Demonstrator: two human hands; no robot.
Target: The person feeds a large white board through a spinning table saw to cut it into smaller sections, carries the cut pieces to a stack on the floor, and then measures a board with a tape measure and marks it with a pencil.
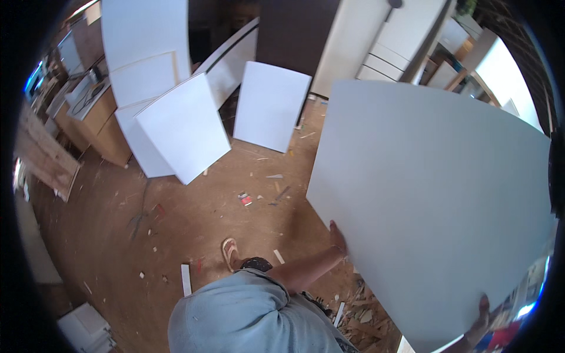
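A large flat grey-white panel fills the right side of the view, held up at a slant off the floor. My left hand grips its left edge, the thumb on the face and the other fingers hidden behind it. At the lower right edge my right hand holds the same panel, with only part of the fingers showing. The panel hides whatever lies behind it.
White panels lean at the back left, and a smaller white panel stands beside them. Scraps and a red packet litter the brown floor. Wood offcuts are heaped near my legs. A wooden cabinet stands at left.
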